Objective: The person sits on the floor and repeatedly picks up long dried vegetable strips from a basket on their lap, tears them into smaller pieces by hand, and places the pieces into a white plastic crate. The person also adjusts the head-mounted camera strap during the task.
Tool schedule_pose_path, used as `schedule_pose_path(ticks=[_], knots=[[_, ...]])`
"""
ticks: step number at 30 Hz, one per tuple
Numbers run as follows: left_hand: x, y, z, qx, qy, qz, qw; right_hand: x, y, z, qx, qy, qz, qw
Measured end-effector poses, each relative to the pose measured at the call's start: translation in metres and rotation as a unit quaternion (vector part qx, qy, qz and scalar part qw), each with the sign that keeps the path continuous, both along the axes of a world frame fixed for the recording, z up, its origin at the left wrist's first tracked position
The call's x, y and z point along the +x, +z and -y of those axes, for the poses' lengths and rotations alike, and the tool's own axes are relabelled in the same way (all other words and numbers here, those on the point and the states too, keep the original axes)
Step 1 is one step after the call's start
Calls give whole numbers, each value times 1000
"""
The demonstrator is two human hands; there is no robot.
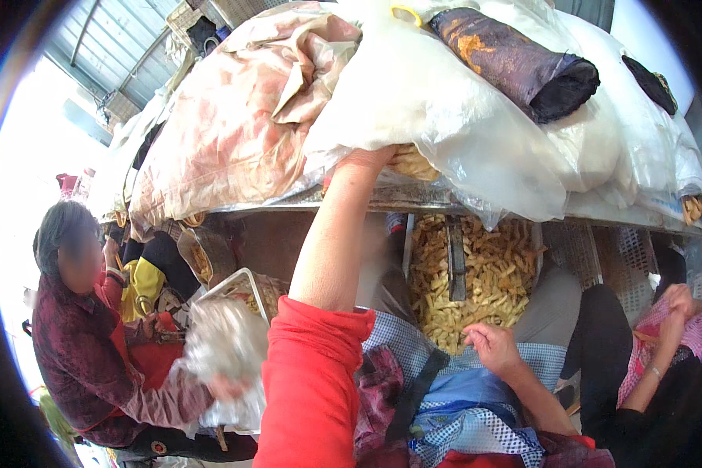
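Note:
My left arm, in a rolled red sleeve, reaches forward over the table edge. My left hand [380,155] is mostly hidden under a white plastic sheet, beside pale yellowish pieces [412,162] that show at the sheet's edge; its fingers and grip cannot be made out. My right hand [494,345] hangs over my lap, fingers bent, close to the near end of a crate filled with cut, yellow-brown strips [474,263]. Whether it holds something small cannot be told. A dark bar [456,257] lies lengthwise over the strips.
Plastic-covered heaps [228,128] cover the table, with a dark mesh sleeve [509,61] on top. At left, a person [76,327] handles a blurred translucent bag [228,345] near a white crate [251,284]. Another person's hands [678,304] are at the right.

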State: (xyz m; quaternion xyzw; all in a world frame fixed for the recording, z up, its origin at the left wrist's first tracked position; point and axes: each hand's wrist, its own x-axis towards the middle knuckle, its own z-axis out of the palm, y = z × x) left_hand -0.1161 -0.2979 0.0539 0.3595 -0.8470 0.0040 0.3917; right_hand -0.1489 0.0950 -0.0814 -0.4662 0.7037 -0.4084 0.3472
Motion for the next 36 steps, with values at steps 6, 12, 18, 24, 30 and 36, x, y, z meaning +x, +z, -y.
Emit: schedule_pose_path(ticks=[6,12,18,24,30,36], knots=[[-6,5,3,-17,6,28,999,3,-2,0,5,1,5,1000],[20,1,-26,-226,60,13,972,7,-7,2,1,10,8,1000],[88,-7,-146,-33,-107,45,993,12,22,-4,-90,41,-26,995],[232,-4,-274,112,-158,-14,981,44,108,27,-118,102,154,976],[317,-6,-376,715,-290,-138,621,41,141,173,-86,-21,516,852],[283,-49,-301,604,-50,-148,781,29,146,152,-93,-36,333,938]])
